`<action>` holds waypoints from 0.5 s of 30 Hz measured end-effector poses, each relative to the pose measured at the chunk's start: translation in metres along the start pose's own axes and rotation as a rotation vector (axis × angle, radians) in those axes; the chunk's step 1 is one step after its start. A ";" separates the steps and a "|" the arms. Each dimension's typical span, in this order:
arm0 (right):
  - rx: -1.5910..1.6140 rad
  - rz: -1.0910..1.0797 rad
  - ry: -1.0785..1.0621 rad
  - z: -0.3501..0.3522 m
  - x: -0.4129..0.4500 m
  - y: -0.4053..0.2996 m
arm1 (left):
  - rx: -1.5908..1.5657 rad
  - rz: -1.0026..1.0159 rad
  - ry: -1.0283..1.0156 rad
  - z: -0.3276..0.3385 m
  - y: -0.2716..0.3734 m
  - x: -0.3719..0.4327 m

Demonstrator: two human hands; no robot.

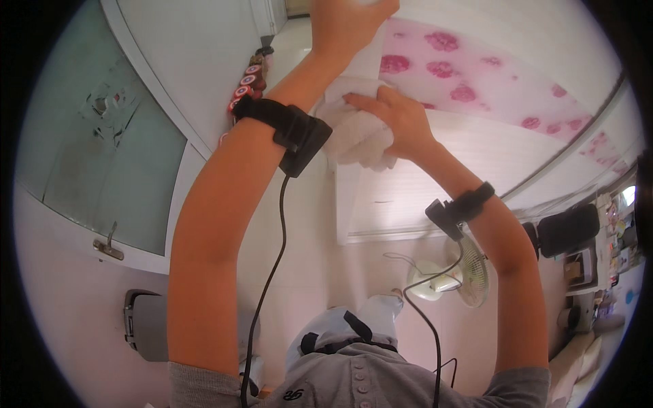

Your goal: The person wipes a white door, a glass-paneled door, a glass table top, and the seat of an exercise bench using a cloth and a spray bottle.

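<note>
My right hand [403, 120] grips a bunched white cloth [352, 132], thumb and fingers spread over it. The cloth hangs in loose folds in front of a white cabinet-like surface [408, 199] with a pink flower-patterned band [459, 66]. Further up, my left hand [349, 25] is raised to the top edge of the view, which cuts off part of it. A pale patch shows by its fingers, but I cannot make out whether it is something held. Black straps with small dark devices and cables are on both forearms.
A white electric fan [472, 275] stands on the floor near my feet, its cord beside it. To the left are a frosted-glass door [107, 127] with a metal handle [108, 249] and a grey bin [148, 324]. A black chair [569, 230] and cluttered shelves [620, 234] are at right.
</note>
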State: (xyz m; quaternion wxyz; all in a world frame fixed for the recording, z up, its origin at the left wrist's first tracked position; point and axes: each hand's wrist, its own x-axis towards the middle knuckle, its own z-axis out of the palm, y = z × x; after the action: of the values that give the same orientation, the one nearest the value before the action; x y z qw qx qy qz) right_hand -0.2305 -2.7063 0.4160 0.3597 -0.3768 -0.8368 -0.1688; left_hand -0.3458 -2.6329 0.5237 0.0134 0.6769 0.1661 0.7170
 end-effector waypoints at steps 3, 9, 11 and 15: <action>0.027 -0.056 -0.020 0.031 -0.035 0.007 | -0.074 -0.001 0.005 0.001 0.002 -0.004; 0.110 -0.068 -0.069 0.086 -0.098 0.006 | -0.106 0.014 -0.001 0.002 0.002 -0.006; 0.147 -0.030 -0.183 0.105 -0.126 0.010 | -0.072 0.026 0.018 0.006 0.000 -0.008; 0.044 0.012 -0.515 0.143 -0.189 0.003 | -0.004 -0.064 -0.014 0.008 0.009 -0.008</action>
State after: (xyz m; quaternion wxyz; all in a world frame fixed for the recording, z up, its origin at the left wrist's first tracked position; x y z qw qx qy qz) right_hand -0.2099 -2.7213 0.1802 0.1437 -0.4043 -0.9021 -0.0469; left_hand -0.3351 -2.6418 0.5185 0.0387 0.6761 0.1860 0.7119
